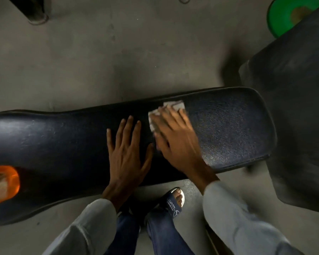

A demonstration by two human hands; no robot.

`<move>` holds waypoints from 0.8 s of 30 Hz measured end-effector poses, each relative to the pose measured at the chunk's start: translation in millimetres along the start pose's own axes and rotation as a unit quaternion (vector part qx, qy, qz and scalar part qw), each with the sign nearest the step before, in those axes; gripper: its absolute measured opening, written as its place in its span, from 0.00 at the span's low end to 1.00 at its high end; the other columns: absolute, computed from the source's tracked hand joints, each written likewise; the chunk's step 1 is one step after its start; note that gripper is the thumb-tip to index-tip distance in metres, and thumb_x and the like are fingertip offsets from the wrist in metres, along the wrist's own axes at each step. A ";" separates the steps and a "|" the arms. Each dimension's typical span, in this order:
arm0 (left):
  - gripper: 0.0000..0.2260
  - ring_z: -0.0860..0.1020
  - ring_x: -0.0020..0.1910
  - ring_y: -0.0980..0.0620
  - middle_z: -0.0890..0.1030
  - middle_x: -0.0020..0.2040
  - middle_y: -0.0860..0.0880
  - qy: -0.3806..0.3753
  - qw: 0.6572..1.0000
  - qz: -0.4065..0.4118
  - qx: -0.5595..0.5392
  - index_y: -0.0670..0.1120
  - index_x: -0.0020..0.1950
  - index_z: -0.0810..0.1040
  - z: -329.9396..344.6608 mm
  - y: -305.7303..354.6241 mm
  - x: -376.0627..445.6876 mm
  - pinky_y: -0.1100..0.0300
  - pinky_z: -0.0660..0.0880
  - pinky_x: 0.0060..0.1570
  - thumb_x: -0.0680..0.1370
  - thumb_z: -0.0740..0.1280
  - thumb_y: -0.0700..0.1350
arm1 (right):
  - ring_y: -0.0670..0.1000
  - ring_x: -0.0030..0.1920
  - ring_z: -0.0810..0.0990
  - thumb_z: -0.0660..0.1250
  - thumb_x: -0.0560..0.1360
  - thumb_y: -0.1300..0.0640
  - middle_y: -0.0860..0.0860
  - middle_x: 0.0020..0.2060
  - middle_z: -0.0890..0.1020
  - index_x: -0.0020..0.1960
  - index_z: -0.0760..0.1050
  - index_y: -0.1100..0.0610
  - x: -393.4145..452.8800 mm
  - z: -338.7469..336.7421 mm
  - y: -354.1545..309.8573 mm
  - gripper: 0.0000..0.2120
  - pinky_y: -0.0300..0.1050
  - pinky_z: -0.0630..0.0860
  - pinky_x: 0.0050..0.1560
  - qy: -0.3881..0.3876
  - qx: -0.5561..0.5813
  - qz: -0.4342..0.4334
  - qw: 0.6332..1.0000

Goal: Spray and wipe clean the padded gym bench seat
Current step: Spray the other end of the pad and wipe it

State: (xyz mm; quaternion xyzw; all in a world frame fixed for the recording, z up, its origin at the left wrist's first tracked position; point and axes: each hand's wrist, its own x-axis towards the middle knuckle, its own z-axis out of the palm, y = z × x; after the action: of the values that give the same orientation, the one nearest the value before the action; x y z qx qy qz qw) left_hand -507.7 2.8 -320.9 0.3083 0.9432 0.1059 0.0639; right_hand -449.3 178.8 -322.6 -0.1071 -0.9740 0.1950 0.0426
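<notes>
A long black padded bench seat point(228, 124) lies across the view from left to right. Its right end looks speckled and wet. My right hand point(175, 137) presses flat on a pale grey cloth point(175, 105) on the seat's middle-right part, and the cloth shows past my fingertips. The hand is motion-blurred. My left hand point(127, 150) rests flat with fingers spread on the seat just left of the cloth, holding nothing. An orange object point(4, 183), blurred and cut off by the frame, sits on the seat's left end.
Another dark padded piece point(298, 100) rises at the right, close to the seat's end. A green round object point(287, 15) lies on the concrete floor at the top right. A black post base point(35, 13) stands top left. My sandalled foot point(175, 201) is beside the bench.
</notes>
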 end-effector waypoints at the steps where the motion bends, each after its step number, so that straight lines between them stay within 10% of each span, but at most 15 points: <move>1: 0.33 0.53 0.87 0.44 0.57 0.87 0.44 -0.012 1.000 0.008 0.004 0.46 0.85 0.62 -1.6 -5.2 -1.9 0.34 0.49 0.84 0.85 0.54 0.64 | 0.55 0.85 0.62 0.58 0.86 0.47 0.51 0.82 0.69 0.82 0.68 0.50 -15.8 -1.0 0.5 0.25 0.56 0.50 0.87 -0.012 0.000 -0.016 1.000; 10: 0.28 0.55 0.86 0.45 0.60 0.86 0.44 0.023 0.999 -0.001 -0.041 0.46 0.84 0.64 3.7 -2.5 -3.2 0.36 0.48 0.84 0.85 0.58 0.56 | 0.56 0.83 0.66 0.56 0.85 0.47 0.53 0.81 0.72 0.81 0.70 0.50 22.2 3.8 -4.8 0.25 0.60 0.56 0.85 0.075 -0.028 0.164 0.983; 19: 0.27 0.57 0.86 0.46 0.61 0.86 0.45 0.017 0.999 0.004 -0.046 0.46 0.83 0.66 -11.7 -45.6 -12.0 0.38 0.51 0.85 0.86 0.57 0.54 | 0.53 0.86 0.60 0.57 0.86 0.45 0.50 0.83 0.67 0.83 0.65 0.47 -16.9 -2.9 5.4 0.26 0.57 0.52 0.87 -0.048 -0.043 -0.074 0.995; 24: 0.27 0.61 0.84 0.45 0.65 0.84 0.44 0.050 0.996 -0.021 -0.065 0.45 0.81 0.69 -6.0 -37.6 -9.5 0.37 0.52 0.84 0.83 0.61 0.51 | 0.55 0.85 0.62 0.56 0.86 0.47 0.53 0.83 0.68 0.83 0.66 0.48 -10.2 -11.7 24.7 0.25 0.60 0.55 0.86 0.057 -0.032 0.167 0.984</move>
State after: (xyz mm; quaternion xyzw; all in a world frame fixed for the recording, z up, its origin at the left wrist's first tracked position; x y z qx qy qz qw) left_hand -522.5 -33.4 -323.5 0.2774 0.9428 0.1809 0.0384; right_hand -433.1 203.2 -321.9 -0.2807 -0.9441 0.1616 0.0619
